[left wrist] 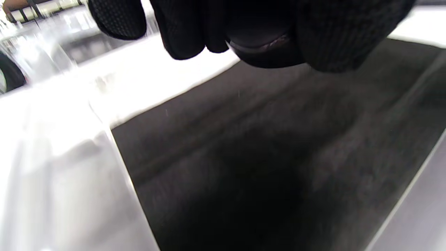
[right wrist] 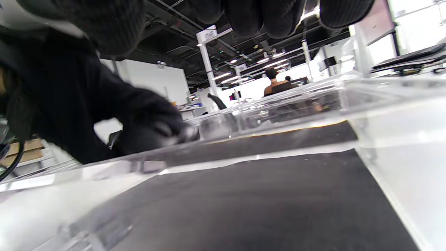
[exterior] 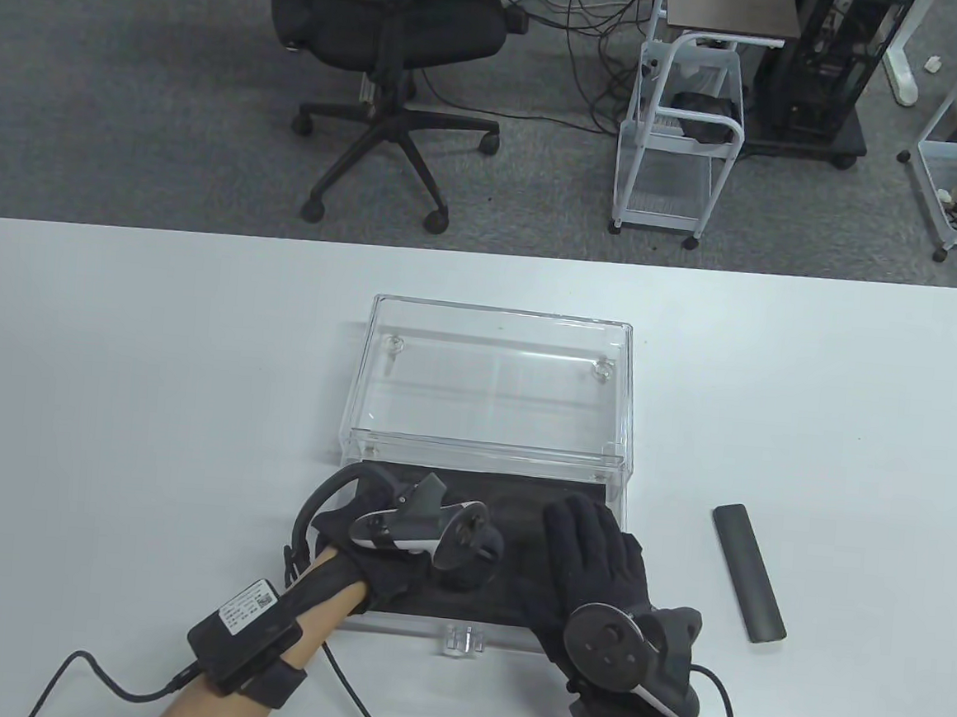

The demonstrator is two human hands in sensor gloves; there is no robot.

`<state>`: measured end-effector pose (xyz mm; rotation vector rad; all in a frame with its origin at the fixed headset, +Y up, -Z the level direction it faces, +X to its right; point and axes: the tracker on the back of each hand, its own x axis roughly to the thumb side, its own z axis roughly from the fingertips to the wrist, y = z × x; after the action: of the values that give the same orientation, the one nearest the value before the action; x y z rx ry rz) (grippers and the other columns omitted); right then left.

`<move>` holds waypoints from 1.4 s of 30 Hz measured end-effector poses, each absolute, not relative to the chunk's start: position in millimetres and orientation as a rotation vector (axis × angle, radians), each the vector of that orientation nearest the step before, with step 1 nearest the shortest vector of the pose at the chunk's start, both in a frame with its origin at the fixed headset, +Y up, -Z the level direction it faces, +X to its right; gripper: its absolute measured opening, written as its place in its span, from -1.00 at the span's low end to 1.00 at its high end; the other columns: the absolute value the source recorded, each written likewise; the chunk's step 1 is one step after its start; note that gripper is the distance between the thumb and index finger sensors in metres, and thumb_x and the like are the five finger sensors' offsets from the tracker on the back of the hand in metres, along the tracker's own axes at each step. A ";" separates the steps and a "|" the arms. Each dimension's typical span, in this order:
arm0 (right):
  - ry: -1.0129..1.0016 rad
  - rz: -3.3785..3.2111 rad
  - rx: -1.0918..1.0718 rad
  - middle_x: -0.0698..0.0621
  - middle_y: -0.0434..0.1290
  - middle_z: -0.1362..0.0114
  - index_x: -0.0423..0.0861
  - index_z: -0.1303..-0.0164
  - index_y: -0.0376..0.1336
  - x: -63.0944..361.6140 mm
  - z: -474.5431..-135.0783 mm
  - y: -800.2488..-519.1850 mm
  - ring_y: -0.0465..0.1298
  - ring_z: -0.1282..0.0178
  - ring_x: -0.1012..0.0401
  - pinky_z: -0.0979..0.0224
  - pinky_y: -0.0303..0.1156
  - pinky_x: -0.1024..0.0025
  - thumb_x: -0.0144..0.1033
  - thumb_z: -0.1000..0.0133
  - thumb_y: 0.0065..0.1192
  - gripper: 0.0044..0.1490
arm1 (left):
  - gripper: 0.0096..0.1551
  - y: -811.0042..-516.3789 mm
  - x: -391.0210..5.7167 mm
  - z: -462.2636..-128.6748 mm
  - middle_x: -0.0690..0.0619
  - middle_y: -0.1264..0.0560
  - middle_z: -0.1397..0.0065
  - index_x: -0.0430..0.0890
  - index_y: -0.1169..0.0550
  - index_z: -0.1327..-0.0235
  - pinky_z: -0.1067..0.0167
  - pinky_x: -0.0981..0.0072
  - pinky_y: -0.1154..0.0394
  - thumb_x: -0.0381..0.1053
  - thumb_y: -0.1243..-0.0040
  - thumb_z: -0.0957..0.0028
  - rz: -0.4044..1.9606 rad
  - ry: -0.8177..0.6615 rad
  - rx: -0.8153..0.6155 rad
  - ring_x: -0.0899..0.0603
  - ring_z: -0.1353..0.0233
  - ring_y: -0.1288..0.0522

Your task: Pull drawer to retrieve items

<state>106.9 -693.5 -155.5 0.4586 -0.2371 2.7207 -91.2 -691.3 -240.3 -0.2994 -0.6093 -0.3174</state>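
Observation:
A clear acrylic drawer box (exterior: 494, 376) stands mid-table. Its drawer, lined in black (exterior: 532, 516), is pulled out toward me, with a clear handle (exterior: 463, 639) at the front. My left hand (exterior: 462, 568) is low over the drawer's left part. In the left wrist view its fingers (left wrist: 313, 38) curl around a small smooth dark item (left wrist: 259, 43); what the item is cannot be told. My right hand (exterior: 588, 541) lies spread over the drawer's right part, holding nothing. Its fingertips (right wrist: 261, 17) hang above the liner (right wrist: 278, 195).
A flat black bar (exterior: 747, 572) lies on the white table to the right of the drawer. A cable (exterior: 89, 675) runs from my left wrist pack across the front edge. An office chair (exterior: 388, 29) and white carts (exterior: 682, 134) stand beyond the table.

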 end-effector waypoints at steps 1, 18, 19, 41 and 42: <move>-0.224 2.718 0.525 -0.29 -0.04 -0.79 -0.15 -0.80 -0.24 104.9 -154.5 -693.0 0.09 -0.74 -0.28 -0.56 0.13 -0.42 0.31 -0.09 0.16 0.28 | 0.11 -683.0 -92.1 -233.4 -0.04 -0.37 -0.68 0.07 -0.14 -0.65 -0.52 -0.35 -0.32 0.37 -0.38 0.09 -0.324 -0.607 -0.259 -0.23 -0.61 -0.47; -0.684 2.795 0.818 -0.20 0.20 -0.61 -0.19 -0.71 -0.08 69.0 -124.3 -691.9 0.41 -0.45 -0.12 -0.50 0.36 -0.25 0.24 0.04 0.36 0.28 | 0.12 -668.0 -103.4 -145.5 -0.04 -0.42 -0.60 0.05 -0.20 -0.63 -0.50 -0.38 -0.33 0.42 -0.39 0.15 -0.172 -0.617 0.259 -0.19 -0.49 -0.53; -0.705 2.823 0.835 -0.19 0.20 -0.61 -0.19 -0.70 -0.07 66.8 -122.2 -692.6 0.41 -0.45 -0.12 -0.51 0.36 -0.25 0.25 0.05 0.36 0.28 | 0.11 -669.8 -104.2 -143.5 -0.03 -0.42 -0.60 0.06 -0.20 -0.62 -0.51 -0.38 -0.32 0.42 -0.39 0.15 -0.179 -0.620 0.269 -0.18 -0.49 -0.54; -0.852 2.831 -0.161 -0.29 0.32 -0.51 -0.34 -0.62 0.06 178.2 -163.1 -677.7 0.51 -0.29 -0.15 -0.41 0.43 -0.26 0.29 0.02 0.37 0.26 | 0.08 -682.3 -138.2 -147.8 -0.13 -0.19 -0.77 0.02 -0.02 -0.73 -0.52 -0.48 -0.19 0.36 -0.15 -0.02 0.075 -0.544 0.281 -0.32 -0.69 -0.31; -0.786 2.846 -0.224 -0.30 0.32 -0.51 -0.35 -0.62 0.07 186.1 -167.4 -680.9 0.51 -0.28 -0.16 -0.40 0.43 -0.26 0.28 0.02 0.37 0.26 | 0.08 -682.6 -138.6 -148.6 -0.13 -0.19 -0.77 0.01 -0.03 -0.73 -0.52 -0.48 -0.19 0.36 -0.15 -0.02 0.081 -0.542 0.279 -0.32 -0.68 -0.32</move>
<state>186.1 -680.9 -167.4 -0.2241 -0.7855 2.8459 -138.6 -682.6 -148.6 0.2788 -0.5421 0.0807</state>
